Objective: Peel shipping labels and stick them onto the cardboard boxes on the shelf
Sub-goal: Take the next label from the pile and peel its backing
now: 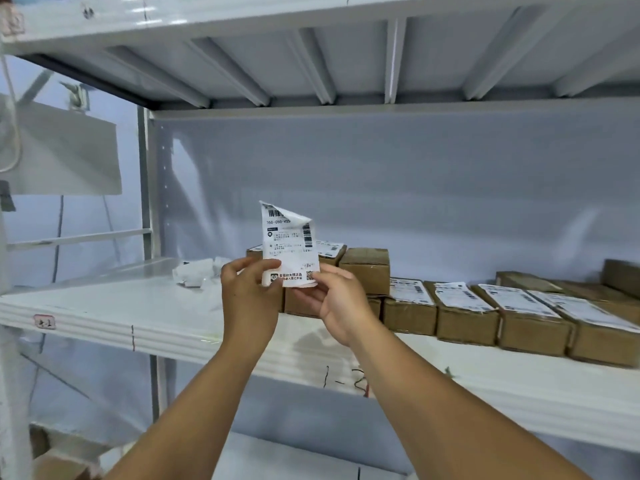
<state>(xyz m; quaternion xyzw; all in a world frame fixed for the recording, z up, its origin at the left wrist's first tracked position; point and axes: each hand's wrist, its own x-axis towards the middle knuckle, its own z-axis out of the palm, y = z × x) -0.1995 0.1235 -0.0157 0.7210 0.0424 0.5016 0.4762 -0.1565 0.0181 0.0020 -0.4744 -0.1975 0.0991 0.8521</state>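
A white shipping label (289,244) with barcodes stands upright in front of me, its top right corner curled over. My left hand (247,289) pinches its lower left edge and my right hand (332,299) pinches its lower right corner. Behind the hands, on the white shelf (138,313), stands a stack of small cardboard boxes; one bare box (367,268) sits on top at the right. A row of labelled boxes (464,313) runs off to the right.
Crumpled white backing papers (195,273) lie on the shelf to the left of the boxes. More bare boxes (623,275) stand at the far right behind the row. The upper shelf (311,46) hangs overhead, and a metal upright (145,185) stands at the left.
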